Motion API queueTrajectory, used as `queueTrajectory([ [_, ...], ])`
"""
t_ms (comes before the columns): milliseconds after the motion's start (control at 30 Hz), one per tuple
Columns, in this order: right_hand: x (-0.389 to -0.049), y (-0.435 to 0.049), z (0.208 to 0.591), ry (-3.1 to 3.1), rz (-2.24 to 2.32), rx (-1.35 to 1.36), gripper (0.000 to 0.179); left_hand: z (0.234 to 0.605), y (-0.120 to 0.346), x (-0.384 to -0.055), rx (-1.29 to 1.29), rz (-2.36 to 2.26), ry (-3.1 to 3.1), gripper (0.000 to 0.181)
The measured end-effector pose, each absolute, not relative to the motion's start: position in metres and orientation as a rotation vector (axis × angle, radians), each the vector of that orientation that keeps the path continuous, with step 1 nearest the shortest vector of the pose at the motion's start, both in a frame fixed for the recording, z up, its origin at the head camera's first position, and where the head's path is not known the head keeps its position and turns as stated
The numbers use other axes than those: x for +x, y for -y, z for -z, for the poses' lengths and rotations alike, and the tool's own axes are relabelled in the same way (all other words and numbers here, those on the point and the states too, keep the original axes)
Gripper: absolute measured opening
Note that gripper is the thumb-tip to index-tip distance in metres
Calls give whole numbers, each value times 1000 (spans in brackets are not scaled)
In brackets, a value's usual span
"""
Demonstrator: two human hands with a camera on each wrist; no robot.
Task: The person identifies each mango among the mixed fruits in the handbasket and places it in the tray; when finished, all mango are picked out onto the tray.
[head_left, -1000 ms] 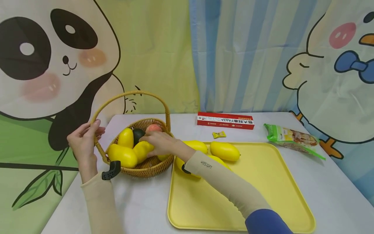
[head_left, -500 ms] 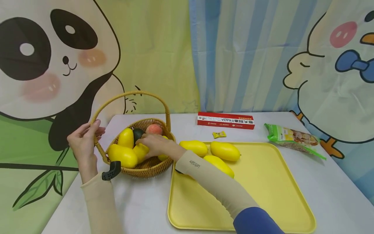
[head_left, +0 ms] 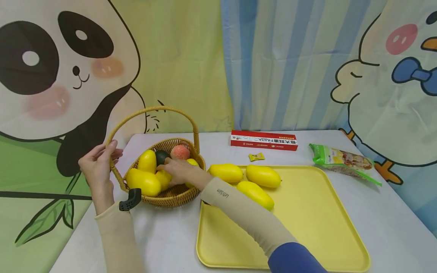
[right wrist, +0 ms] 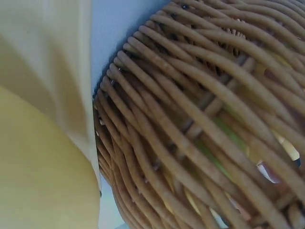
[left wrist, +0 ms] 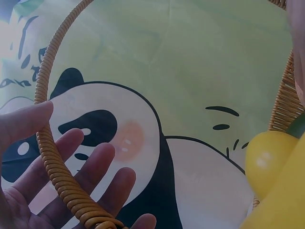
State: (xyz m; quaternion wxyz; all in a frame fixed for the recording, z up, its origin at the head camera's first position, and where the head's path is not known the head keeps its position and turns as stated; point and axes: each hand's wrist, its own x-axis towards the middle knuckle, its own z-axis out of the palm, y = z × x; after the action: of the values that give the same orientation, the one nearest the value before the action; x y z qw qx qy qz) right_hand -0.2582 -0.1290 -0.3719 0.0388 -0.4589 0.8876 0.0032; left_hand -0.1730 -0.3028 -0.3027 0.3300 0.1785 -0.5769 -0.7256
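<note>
A wicker basket (head_left: 170,199) with a tall arched handle (head_left: 153,109) stands at the table's left. My left hand (head_left: 99,163) holds the handle's left side, thumb in front and fingers behind in the left wrist view. Inside the basket, my right hand (head_left: 181,170) grips a yellow mango-like fruit (head_left: 164,179) from above; its fingertips are partly hidden. Around it lie other yellow mangoes (head_left: 143,182), a dark green fruit (head_left: 162,157) and a pinkish-red peach-like fruit (head_left: 180,152). The right wrist view shows mostly basket weave (right wrist: 190,114), with that hand out of sight.
Right of the basket, a yellow tray (head_left: 290,227) bears three mangoes (head_left: 263,176). Behind it lie a red pasta box (head_left: 263,140) and a small yellow candy packet (head_left: 257,157). A green-edged food bag (head_left: 345,163) rests at the right.
My right hand has moved slightly left and lower in the basket with the mango, baring more of the peach-like fruit and the tray's mangoes. The left hand has stayed on the handle.
</note>
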Motion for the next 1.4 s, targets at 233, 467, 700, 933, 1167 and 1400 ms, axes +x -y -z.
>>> queueTrajectory([
  [233, -258, 130, 375, -2718, 3, -1403, 68, 303, 302, -174, 466, 1889, 1512, 30],
  [467, -258, 130, 376, -2703, 10, -1400, 71, 303, 303, -173, 466, 1897, 1508, 32],
  [700, -255, 130, 378, -2700, -3, -1412, 72, 304, 304, -173, 476, 1893, 1510, 30],
  [933, -256, 130, 378, -2689, 11, -1413, 74, 305, 304, -173, 439, 1880, 1512, 30],
  [1167, -255, 127, 375, -2705, 66, -1445, 71, 304, 303, -174, 446, 1881, 1504, 29],
  [1400, -256, 123, 368, -2734, 89, -1421, 70, 303, 303, -173, 440, 1888, 1499, 30],
])
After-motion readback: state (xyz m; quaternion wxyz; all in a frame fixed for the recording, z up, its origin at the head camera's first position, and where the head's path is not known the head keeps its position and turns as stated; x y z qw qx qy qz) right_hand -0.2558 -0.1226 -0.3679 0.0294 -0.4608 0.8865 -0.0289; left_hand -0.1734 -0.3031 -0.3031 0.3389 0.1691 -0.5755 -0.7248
